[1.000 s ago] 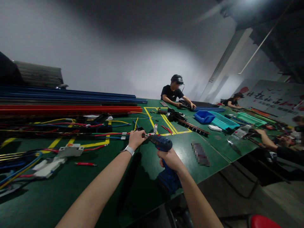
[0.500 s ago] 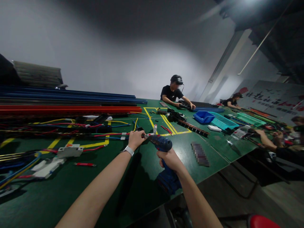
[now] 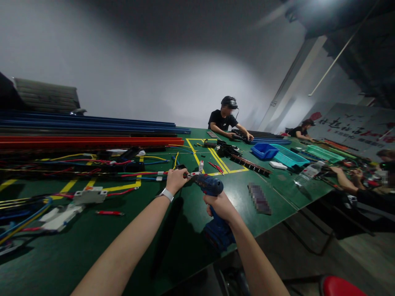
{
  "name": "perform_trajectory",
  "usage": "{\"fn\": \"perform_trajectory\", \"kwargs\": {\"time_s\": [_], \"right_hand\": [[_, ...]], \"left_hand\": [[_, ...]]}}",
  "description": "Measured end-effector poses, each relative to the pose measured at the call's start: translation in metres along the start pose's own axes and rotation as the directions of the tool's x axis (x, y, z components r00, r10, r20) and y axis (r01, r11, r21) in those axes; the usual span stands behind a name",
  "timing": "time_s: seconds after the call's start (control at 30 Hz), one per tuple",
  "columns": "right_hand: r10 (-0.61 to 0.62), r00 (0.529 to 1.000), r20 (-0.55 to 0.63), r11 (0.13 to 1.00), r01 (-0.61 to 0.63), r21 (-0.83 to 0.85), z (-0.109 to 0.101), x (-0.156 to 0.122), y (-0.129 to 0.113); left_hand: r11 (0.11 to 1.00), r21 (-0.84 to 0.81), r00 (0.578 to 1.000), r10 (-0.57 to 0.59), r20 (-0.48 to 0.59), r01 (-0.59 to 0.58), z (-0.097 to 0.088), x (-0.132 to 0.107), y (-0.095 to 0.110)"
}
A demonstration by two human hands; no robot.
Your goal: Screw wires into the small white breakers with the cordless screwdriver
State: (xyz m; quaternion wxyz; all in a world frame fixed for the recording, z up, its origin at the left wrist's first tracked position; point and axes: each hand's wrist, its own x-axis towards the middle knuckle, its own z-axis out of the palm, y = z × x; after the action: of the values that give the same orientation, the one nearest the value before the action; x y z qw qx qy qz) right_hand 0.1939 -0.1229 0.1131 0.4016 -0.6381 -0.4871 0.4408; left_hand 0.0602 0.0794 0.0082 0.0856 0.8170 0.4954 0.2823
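Observation:
My right hand (image 3: pixel 219 205) is wrapped round the grip of a blue cordless drill (image 3: pixel 212 187) held over the green table (image 3: pixel 173 246). The drill's tip points left at a small white part (image 3: pixel 194 174). My left hand (image 3: pixel 176 179), with a pale band on its wrist, is closed around that part at the drill's tip. A second small white part (image 3: pixel 201 166) stands upright just behind them.
Red, blue and yellow wires (image 3: pixel 92 164) and white breakers (image 3: pixel 89 195) cover the table's left side. Long red and blue rails (image 3: pixel 92 139) lie at the back. Blue and teal bins (image 3: pixel 265 151) sit to the right. Other people work at the far end (image 3: pixel 226 121) and right (image 3: pixel 354 185).
Nothing has visibly moved; both hands keep their hold on the drill and the part. The view has shifted very slightly.

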Motion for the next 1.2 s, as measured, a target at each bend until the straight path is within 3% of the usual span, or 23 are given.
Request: {"fn": "perform_trajectory", "kwargs": {"time_s": [0.37, 1.2], "right_hand": [[-0.047, 0.999, 0.025, 0.997, 0.046, 0.062, -0.0007, 0.0042, 0.0065], [-0.029, 0.999, 0.022, 0.999, 0.028, 0.021, 0.0006, 0.0027, 0.0031]], "left_hand": [[1.0, 0.01, 1.0, 0.011, -0.013, -0.011, 0.0027, 0.0003, -0.0014], [1.0, 0.023, 1.0, 0.019, -0.012, -0.018, -0.0008, -0.0009, -0.0001]]}}
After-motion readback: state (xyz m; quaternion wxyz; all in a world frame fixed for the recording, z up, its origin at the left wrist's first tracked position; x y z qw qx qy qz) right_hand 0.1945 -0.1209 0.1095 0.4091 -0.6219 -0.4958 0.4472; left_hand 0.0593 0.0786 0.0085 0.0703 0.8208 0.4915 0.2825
